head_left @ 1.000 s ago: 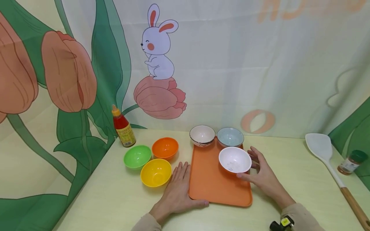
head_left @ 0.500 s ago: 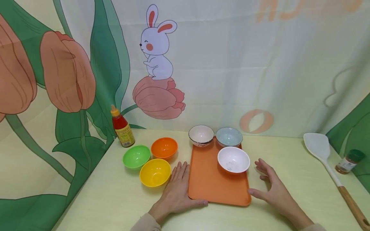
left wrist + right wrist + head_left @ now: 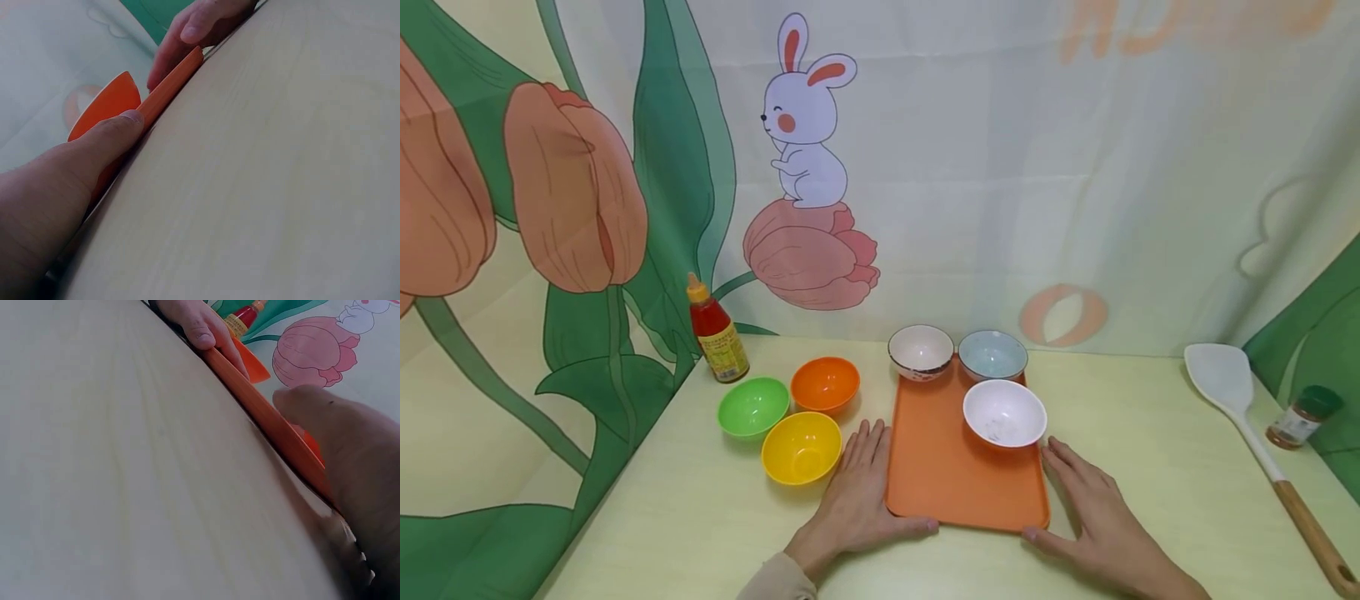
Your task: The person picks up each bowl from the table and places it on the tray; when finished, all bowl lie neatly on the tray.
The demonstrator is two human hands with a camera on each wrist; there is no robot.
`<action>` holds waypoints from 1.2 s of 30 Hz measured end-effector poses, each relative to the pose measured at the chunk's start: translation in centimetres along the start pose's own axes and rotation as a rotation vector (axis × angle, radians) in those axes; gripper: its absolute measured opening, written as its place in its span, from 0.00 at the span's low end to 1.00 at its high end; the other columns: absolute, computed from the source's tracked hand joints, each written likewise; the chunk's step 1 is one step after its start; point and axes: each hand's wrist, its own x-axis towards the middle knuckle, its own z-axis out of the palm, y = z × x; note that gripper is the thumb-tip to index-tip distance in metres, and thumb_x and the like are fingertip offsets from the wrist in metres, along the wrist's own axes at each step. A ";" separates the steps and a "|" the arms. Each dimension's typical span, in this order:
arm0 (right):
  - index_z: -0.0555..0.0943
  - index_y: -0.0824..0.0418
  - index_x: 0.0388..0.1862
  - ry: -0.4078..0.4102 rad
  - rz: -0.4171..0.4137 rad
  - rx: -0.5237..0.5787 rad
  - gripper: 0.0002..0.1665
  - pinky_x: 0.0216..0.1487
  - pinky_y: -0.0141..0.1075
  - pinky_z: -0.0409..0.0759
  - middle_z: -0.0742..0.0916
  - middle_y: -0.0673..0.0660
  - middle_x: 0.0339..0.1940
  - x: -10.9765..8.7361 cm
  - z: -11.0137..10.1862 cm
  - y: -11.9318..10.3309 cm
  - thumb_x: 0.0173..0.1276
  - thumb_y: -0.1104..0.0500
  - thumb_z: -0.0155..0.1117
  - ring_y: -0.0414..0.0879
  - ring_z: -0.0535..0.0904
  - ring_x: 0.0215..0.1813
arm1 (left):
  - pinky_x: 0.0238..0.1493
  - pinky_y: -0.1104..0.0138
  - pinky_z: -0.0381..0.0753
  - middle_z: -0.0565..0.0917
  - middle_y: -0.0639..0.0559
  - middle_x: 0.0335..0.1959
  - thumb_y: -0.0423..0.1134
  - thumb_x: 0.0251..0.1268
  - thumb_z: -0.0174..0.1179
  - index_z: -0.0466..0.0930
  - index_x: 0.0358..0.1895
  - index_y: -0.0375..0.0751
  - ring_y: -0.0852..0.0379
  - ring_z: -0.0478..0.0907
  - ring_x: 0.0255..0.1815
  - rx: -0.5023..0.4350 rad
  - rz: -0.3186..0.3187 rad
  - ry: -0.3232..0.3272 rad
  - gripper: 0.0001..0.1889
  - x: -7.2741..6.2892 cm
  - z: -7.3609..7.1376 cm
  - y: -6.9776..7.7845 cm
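Note:
An orange tray (image 3: 962, 492) lies between my hands in the head view. My left hand (image 3: 857, 500) rests along its left side, fingers straight, thumb by the front edge; the left wrist view shows that thumb touching the rim. My right hand (image 3: 1101, 517) is at the right side, fingers extended, thumb near the front right corner. On the tray stands a bowl (image 3: 1004, 414), white inside and orange outside. A cream bowl (image 3: 921, 352) with a dark rim and a light blue bowl (image 3: 992, 357) stand at the tray's back edge.
Left of the tray are a yellow bowl (image 3: 802, 448), close to my left fingers, a green bowl (image 3: 753, 408) and an orange bowl (image 3: 825, 385). A red sauce bottle (image 3: 718, 337) stands behind them. At right lie a white spatula (image 3: 1240, 408) with a wooden handle and a green-capped jar (image 3: 1302, 417).
My right hand has let go of the white-and-orange bowl, drawn back to the right, then come in against the tray's right side. My left hand has stayed in place.

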 end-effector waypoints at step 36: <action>0.69 0.65 0.86 -0.061 0.063 -0.051 0.64 0.74 0.67 0.70 0.74 0.63 0.85 0.2 0.1 -0.4 0.66 0.28 0.80 0.68 0.66 0.85 | 0.77 0.41 0.81 0.62 0.54 0.89 0.52 0.54 0.84 0.59 0.89 0.55 0.46 0.68 0.86 -0.337 0.236 0.523 0.59 -0.8 -3.2 1.8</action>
